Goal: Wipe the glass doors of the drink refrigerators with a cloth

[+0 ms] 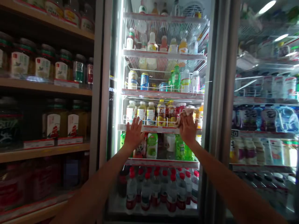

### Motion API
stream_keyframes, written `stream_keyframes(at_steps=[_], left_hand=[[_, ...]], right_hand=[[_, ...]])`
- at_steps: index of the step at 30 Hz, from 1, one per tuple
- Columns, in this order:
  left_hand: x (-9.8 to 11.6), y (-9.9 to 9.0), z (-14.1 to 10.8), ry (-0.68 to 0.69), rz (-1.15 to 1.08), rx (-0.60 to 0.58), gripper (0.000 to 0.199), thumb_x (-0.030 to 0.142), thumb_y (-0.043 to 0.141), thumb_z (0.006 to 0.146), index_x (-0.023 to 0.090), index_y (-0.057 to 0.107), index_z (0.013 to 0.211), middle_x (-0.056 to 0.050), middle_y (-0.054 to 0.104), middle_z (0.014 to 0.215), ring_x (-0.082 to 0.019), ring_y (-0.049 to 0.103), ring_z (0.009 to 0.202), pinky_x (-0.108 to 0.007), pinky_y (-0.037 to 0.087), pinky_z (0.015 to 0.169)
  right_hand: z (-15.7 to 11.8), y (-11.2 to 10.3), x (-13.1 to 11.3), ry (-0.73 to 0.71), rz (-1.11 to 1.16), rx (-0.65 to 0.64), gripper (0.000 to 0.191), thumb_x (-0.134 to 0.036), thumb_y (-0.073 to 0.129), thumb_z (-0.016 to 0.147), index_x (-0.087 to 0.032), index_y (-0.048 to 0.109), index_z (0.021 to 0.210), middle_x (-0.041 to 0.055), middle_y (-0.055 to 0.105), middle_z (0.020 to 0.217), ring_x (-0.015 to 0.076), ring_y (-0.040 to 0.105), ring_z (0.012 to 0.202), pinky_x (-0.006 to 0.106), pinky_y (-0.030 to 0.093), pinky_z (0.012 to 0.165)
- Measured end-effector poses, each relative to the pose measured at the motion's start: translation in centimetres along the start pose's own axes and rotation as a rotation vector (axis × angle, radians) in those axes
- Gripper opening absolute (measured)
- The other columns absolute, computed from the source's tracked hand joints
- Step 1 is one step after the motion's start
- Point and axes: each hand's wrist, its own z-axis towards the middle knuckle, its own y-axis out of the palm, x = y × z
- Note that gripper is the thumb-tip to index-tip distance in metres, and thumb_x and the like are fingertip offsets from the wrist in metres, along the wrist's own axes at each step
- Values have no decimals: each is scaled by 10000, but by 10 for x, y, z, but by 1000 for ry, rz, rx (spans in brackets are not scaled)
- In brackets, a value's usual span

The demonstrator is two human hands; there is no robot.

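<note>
Ahead of me stands a lit drinks fridge (161, 162), its shelves seen through what looks like a glass door. My left hand (135, 133) is raised flat with fingers spread, seemingly resting on the glass in front of the middle shelf. To its right, my right hand (187, 127) presses a crumpled, pale brownish cloth (186, 111) against the same surface. Behind the hands are tea bottles (161, 112) with yellow caps and several pale-labelled bottles (150, 112). A green-labelled bottle (152, 145) shows between my forearms, one shelf lower.
Wooden shelves (46, 82) with jars (20, 59) stand at the left. A metal door frame (225, 93) separates this fridge from another glass-fronted one with bottles (268, 118) and light reflections. Red-capped bottles (147, 189) fill the bottom of the fridge.
</note>
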Motion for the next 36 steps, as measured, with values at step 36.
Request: stream_keyframes(at_steps=[36], left_hand=[[-43, -21, -7, -49, 101, -105, 591, 332, 383, 867, 70, 281, 1386, -144, 207, 1483, -265, 147, 1385, -519, 152, 1104]], right_hand=[[40, 19, -92, -323, 139, -111, 458, -195, 417, 842, -237, 462, 1296, 76, 375, 1432, 269, 232, 1365, 560, 157, 1072]])
